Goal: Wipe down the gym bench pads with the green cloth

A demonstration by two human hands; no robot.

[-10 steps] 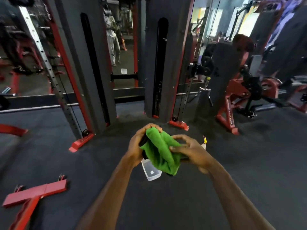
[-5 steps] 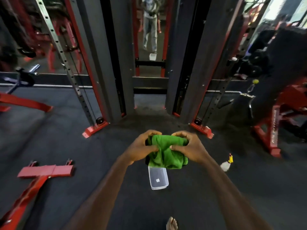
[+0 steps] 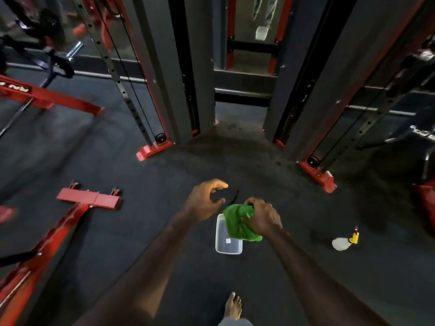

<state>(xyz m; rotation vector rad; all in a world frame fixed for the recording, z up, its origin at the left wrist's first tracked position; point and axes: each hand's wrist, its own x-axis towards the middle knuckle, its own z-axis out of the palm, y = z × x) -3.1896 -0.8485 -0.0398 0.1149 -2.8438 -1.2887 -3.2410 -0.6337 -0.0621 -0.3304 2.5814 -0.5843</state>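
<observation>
My right hand [image 3: 263, 217] grips the bunched green cloth [image 3: 237, 225] above a clear plastic tub [image 3: 227, 243] that lies on the dark floor. My left hand [image 3: 204, 201] hovers just left of the cloth, fingers loosely curved and holding nothing. No bench pad shows in the head view; only a red bench frame [image 3: 70, 215] reaches in from the lower left.
A spray bottle [image 3: 343, 242] with a yellow nozzle lies on the floor to the right. Two grey cable-machine columns [image 3: 186, 74] with red feet stand ahead. A red frame [image 3: 47, 97] crosses the upper left. My bare foot [image 3: 233, 307] is at the bottom.
My left hand has let go of the cloth and moved left; the right hand alone holds it now. The view has tilted further down toward the floor.
</observation>
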